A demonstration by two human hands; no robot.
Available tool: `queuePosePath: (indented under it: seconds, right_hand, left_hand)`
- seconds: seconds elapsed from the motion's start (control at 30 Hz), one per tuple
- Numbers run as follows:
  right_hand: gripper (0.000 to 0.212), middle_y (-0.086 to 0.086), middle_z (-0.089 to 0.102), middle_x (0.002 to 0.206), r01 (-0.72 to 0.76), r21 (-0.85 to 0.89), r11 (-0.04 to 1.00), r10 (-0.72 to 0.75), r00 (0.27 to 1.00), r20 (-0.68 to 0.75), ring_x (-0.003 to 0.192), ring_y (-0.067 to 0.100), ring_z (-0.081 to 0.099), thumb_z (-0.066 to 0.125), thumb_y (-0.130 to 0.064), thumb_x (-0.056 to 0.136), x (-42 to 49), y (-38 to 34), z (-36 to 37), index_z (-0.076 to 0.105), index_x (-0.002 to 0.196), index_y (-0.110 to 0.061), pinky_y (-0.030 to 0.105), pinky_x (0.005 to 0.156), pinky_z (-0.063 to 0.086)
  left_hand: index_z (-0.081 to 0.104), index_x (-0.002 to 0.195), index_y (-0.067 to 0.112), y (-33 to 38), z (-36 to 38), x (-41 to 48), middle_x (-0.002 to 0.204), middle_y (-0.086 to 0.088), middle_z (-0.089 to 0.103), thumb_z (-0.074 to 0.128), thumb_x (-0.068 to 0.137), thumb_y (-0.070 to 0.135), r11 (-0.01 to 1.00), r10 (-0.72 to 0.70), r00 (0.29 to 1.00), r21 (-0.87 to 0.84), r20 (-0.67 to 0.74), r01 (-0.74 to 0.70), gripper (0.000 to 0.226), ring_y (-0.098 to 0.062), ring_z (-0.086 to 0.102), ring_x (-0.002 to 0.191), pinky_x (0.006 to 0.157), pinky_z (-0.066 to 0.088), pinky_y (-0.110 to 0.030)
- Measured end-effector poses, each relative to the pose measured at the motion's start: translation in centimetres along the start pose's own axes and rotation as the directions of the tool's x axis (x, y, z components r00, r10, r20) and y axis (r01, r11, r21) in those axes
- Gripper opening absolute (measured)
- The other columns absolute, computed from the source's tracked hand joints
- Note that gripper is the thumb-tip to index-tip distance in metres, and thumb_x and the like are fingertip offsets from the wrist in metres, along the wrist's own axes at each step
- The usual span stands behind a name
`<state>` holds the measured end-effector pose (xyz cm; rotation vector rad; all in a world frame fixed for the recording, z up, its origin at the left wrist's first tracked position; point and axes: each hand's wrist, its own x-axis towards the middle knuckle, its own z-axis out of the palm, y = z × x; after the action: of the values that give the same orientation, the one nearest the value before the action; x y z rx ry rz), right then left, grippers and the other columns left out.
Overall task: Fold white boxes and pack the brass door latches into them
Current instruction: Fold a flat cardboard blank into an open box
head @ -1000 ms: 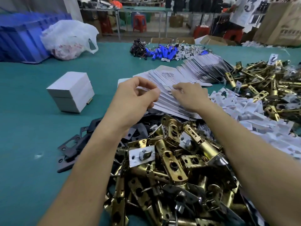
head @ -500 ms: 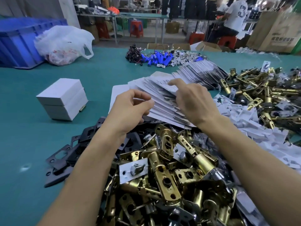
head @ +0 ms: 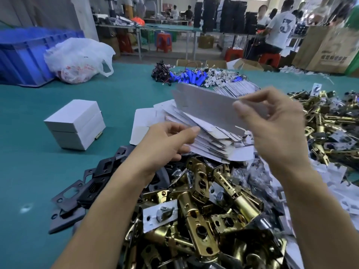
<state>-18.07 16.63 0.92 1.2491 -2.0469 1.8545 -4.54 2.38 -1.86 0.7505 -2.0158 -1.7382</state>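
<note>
The right hand (head: pixel 272 129) is up off the table (head: pixel 38 162), gripping one flat white blank (head: pixel 209 107). The thumb (head: pixel 240 108) presses the blank's near face and the forefinger curls over its top edge, so it is a pinch at the blank's right end. The other fingers are bent loosely behind it. The blank hangs in the air, tilted, its left end higher and farther away, above the stack (head: pixel 209 140) of unfolded blanks, and it looks clear of the stack.

The left hand (head: pixel 167 140) is lower, at the stack's near left edge. Its fingers are curled inward and the thumb tip is against the edges of the sheets. From here I cannot tell whether it pinches a sheet or only rests there.

The stack lies fanned out on the table, just beyond the brass latches (head: pixel 194 220), which are heaped between the person's forearms. More latches (head: pixel 326 121) are piled to the right of the right hand. Two folded boxes (head: pixel 75 123) sit one on the other, well to the left of the stack. Black plates (head: pixel 83 191) lie at the left edge of the near heap. Far off on the left are a white bag (head: pixel 77 59) and a blue crate (head: pixel 21 53).
</note>
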Motion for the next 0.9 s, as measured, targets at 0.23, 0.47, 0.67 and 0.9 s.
queuePosePath:
  seconds: [0.23,0.47,0.67,0.9]
  right_hand:
    - [0.011,-0.016,0.072,0.079,-0.026,0.121,0.992,0.032,0.998,-0.048,0.072,0.005,0.07,0.075,-0.024,0.082,-1.7,-2.3,-0.8,0.064,0.082,-0.022,0.024,0.06,0.059]
    - [0.017,0.0,0.075,0.075,-0.212,-0.015,0.977,0.211,0.954,0.214,0.063,0.017,0.073,0.078,-0.012,0.082,-2.5,-0.6,-0.5,0.063,0.087,-0.019,0.044,0.057,0.061]
    - [0.032,-0.005,0.074,0.082,-0.066,-0.083,0.994,0.084,0.97,0.226,0.074,0.012,0.072,0.073,-0.006,0.085,-2.4,-0.4,-0.2,0.068,0.095,-0.036,0.037,0.064,0.062]
    - [0.021,-0.01,0.074,0.081,0.107,-0.156,0.982,-0.058,0.955,0.289,0.075,0.005,0.071,0.073,0.001,0.083,-2.9,-1.4,-0.1,0.065,0.08,-0.018,0.028,0.064,0.059]
  left_hand:
    - [0.06,0.106,0.03,0.3,-0.1,-0.1,0.102,-0.002,0.078,0.068,0.046,0.077,0.996,-0.005,0.995,-0.085,0.099,0.013,0.076,-0.014,0.076,0.093,0.084,0.055,-0.033]
    - [0.058,0.129,0.025,0.3,0.1,-0.2,0.115,-0.001,0.075,0.091,0.064,0.051,0.914,-0.052,0.997,-0.404,-0.054,0.026,0.077,-0.024,0.076,0.095,0.076,0.062,-0.033]
    - [0.055,0.126,0.026,0.9,0.9,-0.5,0.111,0.006,0.074,0.087,0.076,0.034,0.893,0.05,0.972,-0.425,-0.231,-0.148,0.061,-0.011,0.073,0.092,0.077,0.058,-0.039]
    - [0.037,0.139,0.031,1.5,0.9,-1.2,0.098,0.012,0.075,0.1,0.029,0.044,0.874,0.161,0.984,-0.452,-0.076,-0.178,0.127,-0.008,0.073,0.098,0.097,0.05,-0.06]
